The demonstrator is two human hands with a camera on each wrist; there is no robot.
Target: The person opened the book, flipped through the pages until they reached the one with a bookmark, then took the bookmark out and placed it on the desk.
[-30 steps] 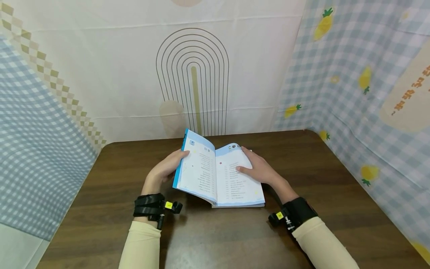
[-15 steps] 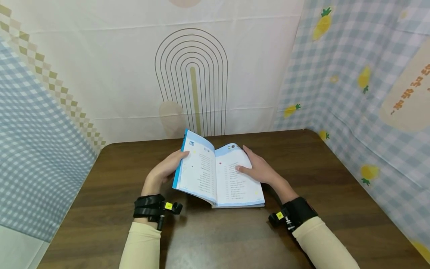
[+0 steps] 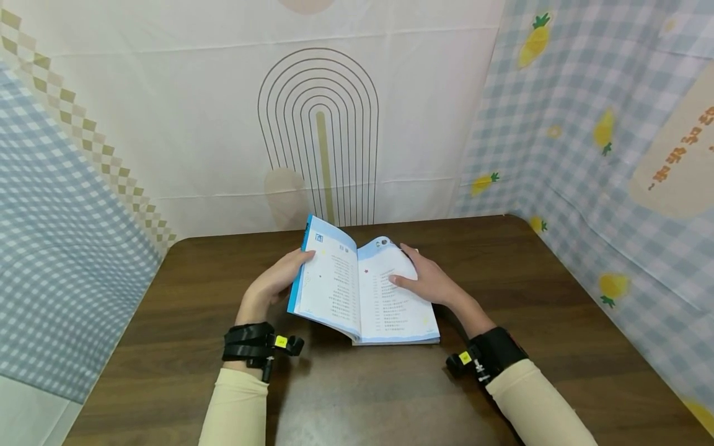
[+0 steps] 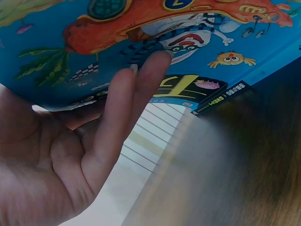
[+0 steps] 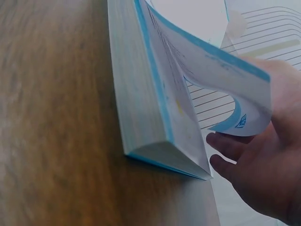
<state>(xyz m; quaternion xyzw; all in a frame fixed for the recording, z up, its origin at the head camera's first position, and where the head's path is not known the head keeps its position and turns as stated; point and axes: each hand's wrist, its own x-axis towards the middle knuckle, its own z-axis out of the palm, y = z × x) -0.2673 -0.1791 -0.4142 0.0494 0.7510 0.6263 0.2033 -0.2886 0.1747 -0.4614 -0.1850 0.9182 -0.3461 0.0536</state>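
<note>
One page (image 3: 390, 313) curls slightly more than before, pinched by the right hand (image 3: 432, 282); the left hand (image 3: 276, 274) grips the open book (image 3: 329, 282).

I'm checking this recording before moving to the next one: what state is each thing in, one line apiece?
Book: open, left half raised and tilted.
Blue cover: tilted, picture side outward.
Right-hand page: lifted, curved.
Left hand: grips the book's left side.
Right hand: holds the right-hand page, thumb on top.
Wrist cameras: strapped on.
Backdrop cloth: hanging, creased.
</note>
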